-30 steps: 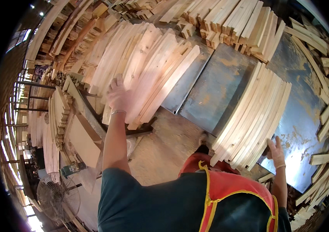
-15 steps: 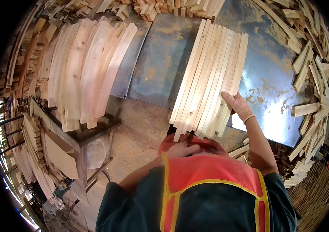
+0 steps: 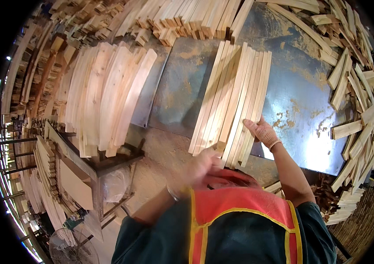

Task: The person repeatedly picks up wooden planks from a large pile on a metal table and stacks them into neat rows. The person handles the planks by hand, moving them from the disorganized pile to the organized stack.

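Observation:
A bundle of long, pale wooden strips lies side by side on the metal tabletop before me. My right hand, in a light knit glove, grips the bundle's right edge near the close end, thumb on top and fingers down the side. Motion smears my left hand at the near ends of the strips; its fingertips meet the end of a middle strip, but their grip is unclear. That strip sits raised or tilted, leaving a shaded gap on its left. A band circles my left wrist.
Wide curved boards lie stacked on a stand at the left. Piled wood pieces line the far edge, with loose offcuts heaped along the right of the metal tabletop. A fan stands low at left.
My left hand has moved up and left from my chest to the strips' near ends. A middle strip now stands proud, with a gap beside it. My right hand stays on the right edge.

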Action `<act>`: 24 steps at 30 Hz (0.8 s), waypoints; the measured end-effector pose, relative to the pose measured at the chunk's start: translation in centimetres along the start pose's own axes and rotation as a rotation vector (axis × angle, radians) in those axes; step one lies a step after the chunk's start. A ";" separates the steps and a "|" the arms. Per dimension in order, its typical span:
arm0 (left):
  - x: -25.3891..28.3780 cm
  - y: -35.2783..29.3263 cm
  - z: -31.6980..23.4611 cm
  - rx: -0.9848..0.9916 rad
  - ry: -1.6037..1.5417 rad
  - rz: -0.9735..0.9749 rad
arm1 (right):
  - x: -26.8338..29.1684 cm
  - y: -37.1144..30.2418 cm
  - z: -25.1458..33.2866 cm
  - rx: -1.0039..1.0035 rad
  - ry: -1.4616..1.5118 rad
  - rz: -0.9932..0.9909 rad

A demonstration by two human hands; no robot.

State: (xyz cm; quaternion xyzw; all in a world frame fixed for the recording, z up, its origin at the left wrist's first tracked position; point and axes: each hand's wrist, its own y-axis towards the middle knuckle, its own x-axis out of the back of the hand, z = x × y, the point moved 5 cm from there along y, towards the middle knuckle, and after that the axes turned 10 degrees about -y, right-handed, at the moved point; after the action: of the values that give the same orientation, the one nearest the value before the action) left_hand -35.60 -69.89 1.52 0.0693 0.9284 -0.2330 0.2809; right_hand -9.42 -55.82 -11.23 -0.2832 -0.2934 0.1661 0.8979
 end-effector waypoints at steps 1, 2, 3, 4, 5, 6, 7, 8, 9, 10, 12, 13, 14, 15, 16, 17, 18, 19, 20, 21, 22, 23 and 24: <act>-0.1 1.7 -0.9 0.152 -0.419 -0.007 | -0.1 -0.6 1.1 0.024 0.030 0.018; -0.8 3.4 -2.0 0.307 -0.837 -0.003 | -0.2 -1.1 1.8 0.047 0.059 0.030; -1.1 6.3 -3.4 0.336 -0.632 -0.146 | 0.3 -0.6 1.2 0.063 -0.043 -0.064; -1.7 8.5 -4.7 0.339 -0.432 -0.310 | 0.4 -0.8 1.4 0.030 -0.088 -0.056; -3.2 10.5 -6.0 0.252 -0.206 -0.244 | 0.4 -0.9 1.7 0.005 -0.130 -0.047; -4.6 12.0 -6.9 0.160 0.022 -0.198 | 0.2 -0.6 1.2 -0.010 -0.139 -0.048; -3.5 14.2 -4.6 0.100 0.159 -0.173 | -0.1 -1.9 3.3 0.013 -0.139 -0.029; -1.5 15.6 -3.4 0.049 0.308 -0.147 | -0.7 -2.5 3.8 0.119 -0.027 -0.056; -1.9 14.4 -5.3 0.143 0.362 -0.137 | -0.6 -1.9 2.6 0.051 -0.045 -0.046; -4.0 12.4 -8.1 0.244 0.402 -0.126 | -0.5 -2.6 3.7 0.012 -0.002 0.005; -3.1 8.4 -11.9 0.209 0.379 -0.067 | -0.9 0.2 -0.7 0.150 0.089 -0.102; -1.5 6.7 -14.7 -0.030 0.530 -0.086 | -1.1 -0.2 -0.2 0.148 0.263 -0.028; 2.0 5.3 -16.3 -0.200 0.678 -0.152 | -1.2 -0.5 -0.1 0.110 0.247 -0.024; 5.5 3.7 -17.8 -0.360 0.835 -0.250 | -1.4 -0.6 0.0 0.072 0.258 -0.001; 9.1 2.7 -19.4 -0.446 0.943 -0.347 | -1.4 -0.8 0.0 0.027 0.267 0.008; 13.4 1.5 -21.4 -0.490 1.025 -0.451 | -1.6 -0.9 0.2 0.012 0.245 0.011; 17.6 -0.5 -23.5 -0.505 1.073 -0.550 | -1.8 -1.1 0.5 0.000 0.222 0.027; 22.2 -2.1 -25.3 -0.523 1.104 -0.617 | -1.5 -1.3 0.8 -0.016 0.197 0.018; 26.5 -4.1 -27.1 -0.532 1.136 -0.671 | -1.4 -1.3 1.3 0.004 0.154 0.008; 30.6 -5.4 -28.6 -0.556 1.193 -0.696 | -1.3 -1.4 1.6 0.015 0.111 -0.016; 32.3 -6.3 -29.8 -0.477 1.602 -0.839 | -1.1 -1.8 1.8 0.016 0.071 -0.040; 33.4 -7.0 -30.3 -0.374 2.012 -0.973 | -0.6 -2.5 2.6 -0.094 -0.039 -0.060; 36.3 -8.8 -30.4 -0.290 1.928 -1.059 | -0.4 -3.1 4.4 -0.107 -0.071 -0.037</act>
State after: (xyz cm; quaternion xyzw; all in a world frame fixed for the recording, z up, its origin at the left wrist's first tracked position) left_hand -82.95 -63.39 7.21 -0.2174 0.6889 -0.0613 -0.6888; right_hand -12.05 -56.66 -6.62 -0.3191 -0.3387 0.1434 0.8735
